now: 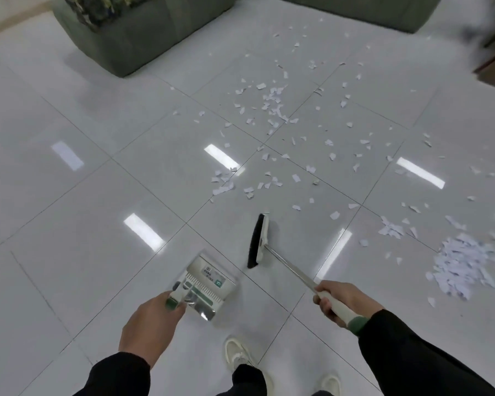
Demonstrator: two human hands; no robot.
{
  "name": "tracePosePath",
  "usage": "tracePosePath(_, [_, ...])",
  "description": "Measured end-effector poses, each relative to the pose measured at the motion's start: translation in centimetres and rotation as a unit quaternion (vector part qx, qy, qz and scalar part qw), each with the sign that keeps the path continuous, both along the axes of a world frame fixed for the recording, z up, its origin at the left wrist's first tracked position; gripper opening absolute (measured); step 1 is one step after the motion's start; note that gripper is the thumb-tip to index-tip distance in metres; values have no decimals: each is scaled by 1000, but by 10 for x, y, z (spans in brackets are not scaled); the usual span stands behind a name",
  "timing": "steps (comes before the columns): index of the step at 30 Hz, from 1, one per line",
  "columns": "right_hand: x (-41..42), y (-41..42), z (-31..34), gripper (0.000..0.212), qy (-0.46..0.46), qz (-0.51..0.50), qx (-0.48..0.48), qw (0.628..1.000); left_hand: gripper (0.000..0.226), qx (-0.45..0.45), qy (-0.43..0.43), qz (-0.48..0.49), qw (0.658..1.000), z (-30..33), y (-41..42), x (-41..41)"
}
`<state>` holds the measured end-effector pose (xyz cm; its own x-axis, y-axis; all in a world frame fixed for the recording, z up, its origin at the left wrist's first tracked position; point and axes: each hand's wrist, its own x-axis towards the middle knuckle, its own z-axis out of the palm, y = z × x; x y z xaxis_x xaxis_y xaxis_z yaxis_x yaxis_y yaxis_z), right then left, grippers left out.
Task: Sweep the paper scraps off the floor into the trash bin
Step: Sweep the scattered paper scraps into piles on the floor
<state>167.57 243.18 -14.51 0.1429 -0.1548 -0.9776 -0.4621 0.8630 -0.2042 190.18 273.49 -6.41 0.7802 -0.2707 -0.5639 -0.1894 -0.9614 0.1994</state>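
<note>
Ahead, paper scraps [272, 107] beyond right grip [333, 300] round broom [258, 241], left grip [152, 324] round dustpan [205, 284].

Left hand [150, 324] gripping dustpan [205, 284], right hand [336, 300] gripping broom [258, 241], paper scraps [272, 107] scattered

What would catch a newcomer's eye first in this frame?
White paper scraps litter the glossy tiled floor ahead, with a dense heap of scraps at the right edge. Nearer, the right hand grips a broom, and the left hand holds a dustpan.
</note>
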Motion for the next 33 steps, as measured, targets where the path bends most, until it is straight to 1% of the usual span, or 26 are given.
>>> tracePosePath(1, [-5, -4, 1, 16, 0, 0, -3, 1000, 25, 1, 3, -1, 1000, 1, 0, 3])
tracePosePath(3, [-56, -26, 9, 15, 24, -42, -23, 999, 24, -6, 11, -39, 999, 0, -33, -11])
tracePosePath(4, [-62, -30, 9, 12, 32, -40, -26, 998, 25, -5, 13, -38, 999, 4, -34, -11])
tracePosePath(6, [-111, -55, 14, 8, 43, -73, -37, 996, 29, -13, 15, -57, 998, 1, -68, -33])
tracePosePath(7, [-116, -62, 13, 7, 42, -85, -38, 995, 31, -22, 10, -56, 998, 0, -70, -31])
tracePosePath(9, [-166, -87, 17, 6, 45, -122, -40, 991, 31, -25, 7, -75, 997, -7, -98, -62])
tracePosePath(10, [-169, -93, 15, 6, 40, -122, -39, 991, 32, -27, 7, -70, 997, -7, -97, -62])
tracePosePath(12, [-213, -114, 26, 7, 38, -123, -51, 990, 33, -29, -2, -77, 997, -11, -122, -105])
tracePosePath(13, [-208, -116, 24, 8, 31, -114, -53, 992, 34, -28, -2, -69, 997, -10, -121, -103])
tracePosePath(15, [-245, -138, 44, 10, 8, -96, -57, 994, 33, -42, -7, -54, 998, -9, -145, -151])
tracePosePath(16, [-240, -134, 42, 12, 10, -79, -58, 995, 30, -48, -4, -43, 998, -10, -141, -152])
tracePosePath(17, [-257, -143, 52, 14, 9, -56, -56, 997, 28, -66, -6, -26, 997, -7, -152, -177])
tracePosePath(18, [-269, -148, 59, 15, 1, -32, -58, 998, 32, -78, -7, -2, 997, -4, -159, -199])
tracePosePath(19, [-264, -141, 59, 14, -1, -15, -52, 999, 36, -75, -3, 6, 997, -4, -155, -202])
tracePosePath(20, [-276, -147, 64, 13, -6, 8, -42, 999, 39, -76, -8, 12, 997, -3, -163, -227])
tracePosePath(23, [-284, -149, 63, 13, -17, 65, -27, 997, 40, -68, -4, 31, 997, 3, -177, -269])
tracePosePath(25, [-290, -146, 56, 12, -12, 101, -20, 995, 30, -48, -7, 32, 998, 2, -181, -287])
tracePosePath(27, [-307, -149, 41, 11, -1, 137, -1, 991, 33, -10, -24, 24, 999, -1, -182, -304])
tracePosePath(30, [-336, -156, 23, 12, 36, 178, 1, 983, 31, 35, -29, -24, 999, -5, -184, -316])
tracePosePath(33, [-378, -183, 19, 9, 65, 189, -14, 980, 37, 15, -7, 3, 1000, -8, -198, -326])
